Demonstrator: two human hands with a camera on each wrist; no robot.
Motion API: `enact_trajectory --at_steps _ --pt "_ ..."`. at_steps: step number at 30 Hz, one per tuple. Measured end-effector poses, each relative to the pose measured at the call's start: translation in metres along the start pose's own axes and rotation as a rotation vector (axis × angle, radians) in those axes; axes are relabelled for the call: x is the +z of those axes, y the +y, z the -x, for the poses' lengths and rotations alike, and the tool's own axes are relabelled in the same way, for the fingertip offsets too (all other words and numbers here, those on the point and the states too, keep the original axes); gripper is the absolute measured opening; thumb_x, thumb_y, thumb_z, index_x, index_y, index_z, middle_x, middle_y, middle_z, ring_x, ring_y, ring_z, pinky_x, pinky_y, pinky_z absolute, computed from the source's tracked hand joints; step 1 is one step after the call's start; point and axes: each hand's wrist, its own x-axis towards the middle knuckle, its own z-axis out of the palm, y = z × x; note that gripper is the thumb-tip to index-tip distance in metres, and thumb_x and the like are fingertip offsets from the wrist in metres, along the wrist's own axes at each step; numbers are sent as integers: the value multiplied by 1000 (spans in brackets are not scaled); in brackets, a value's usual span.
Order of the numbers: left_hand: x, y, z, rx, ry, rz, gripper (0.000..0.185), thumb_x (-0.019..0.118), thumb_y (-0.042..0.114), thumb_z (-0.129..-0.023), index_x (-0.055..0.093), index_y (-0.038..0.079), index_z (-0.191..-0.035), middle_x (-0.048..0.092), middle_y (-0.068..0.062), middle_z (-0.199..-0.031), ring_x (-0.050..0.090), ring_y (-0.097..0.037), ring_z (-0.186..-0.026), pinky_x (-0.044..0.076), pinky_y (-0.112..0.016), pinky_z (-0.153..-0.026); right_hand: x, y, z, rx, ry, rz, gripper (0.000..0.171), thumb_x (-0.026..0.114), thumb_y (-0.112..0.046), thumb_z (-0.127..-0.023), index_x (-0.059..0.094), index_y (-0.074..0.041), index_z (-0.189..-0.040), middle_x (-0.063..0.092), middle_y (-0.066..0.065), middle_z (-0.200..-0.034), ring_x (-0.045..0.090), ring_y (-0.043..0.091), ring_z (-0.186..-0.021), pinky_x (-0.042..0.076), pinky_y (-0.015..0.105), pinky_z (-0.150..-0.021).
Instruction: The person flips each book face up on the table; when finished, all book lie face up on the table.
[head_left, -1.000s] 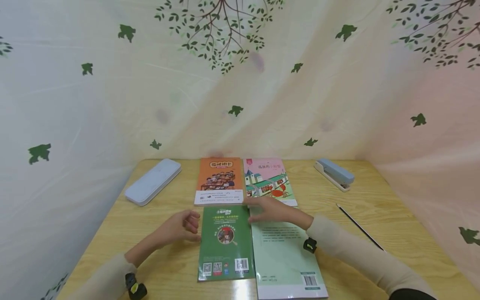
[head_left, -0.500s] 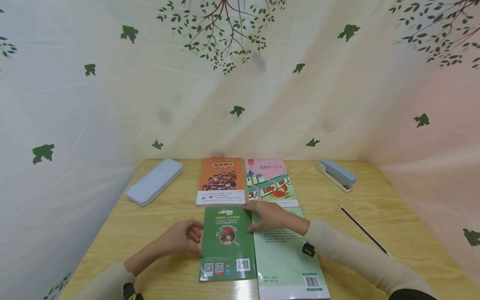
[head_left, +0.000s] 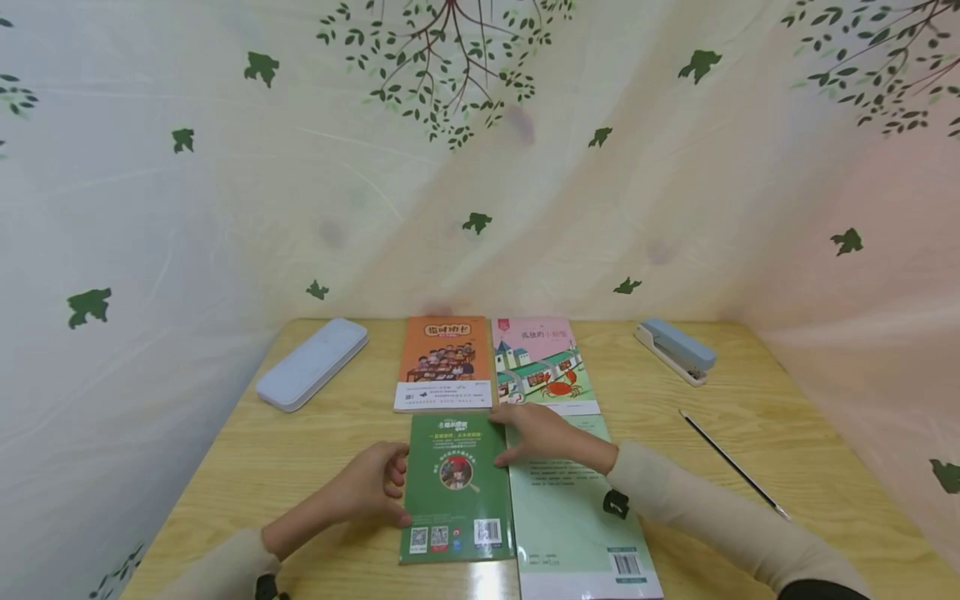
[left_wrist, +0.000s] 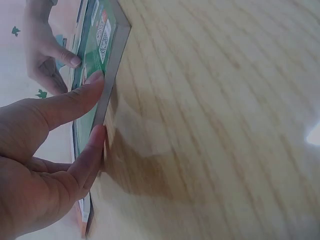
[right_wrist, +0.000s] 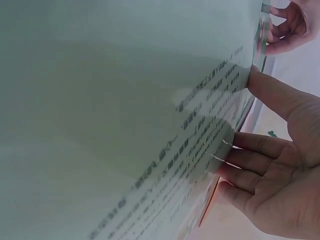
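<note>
- Green book (head_left: 456, 486), near the counter's (head_left: 300, 442) front edge, is pinched at its left edge by the left hand (head_left: 369, 484).
- Right hand (head_left: 542, 433) is laid flat, fingers straight, across the green book's top right corner and the pale green book (head_left: 577, 525).

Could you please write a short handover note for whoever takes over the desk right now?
Left hand: grip pinches the left edge of the dark green book, thumb on the cover.
Right hand: fingers flat, touching the dark green book's far right corner and the pale green book beside it.
Done: four books lie flat in a two-by-two block.
Left: dark green book not lifted yet.
</note>
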Motion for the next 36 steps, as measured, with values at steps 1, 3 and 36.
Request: enact_trajectory --at_steps 1,3,36 --pt "-1 1 0 -5 -3 -6 101 97 1 -56 44 -19 -139 56 -11 -103 58 -20 -91 60 -23 -74 1 0 0 -2 1 1 75 86 -39 -80 60 -5 -141 53 12 -153 49 33 -142 43 50 -117" --pt "-3 1 0 -16 -11 -16 101 97 1 -56 44 -18 -139 56 -11 -103 58 -20 -91 60 -23 -74 2 -1 1 -2 1 6 75 85 -41 -80 59 -6 -142 52 11 -153 49 33 -142 43 50 -117" --pt "-14 -6 8 -43 -42 1 96 95 1 -60 45 -14 -140 59 -10 -105 59 -19 -94 59 -24 -76 11 -10 1 51 42 -11 89 88 -43 -75 51 -14 -150 53 11 -153 51 32 -140 46 52 -113"
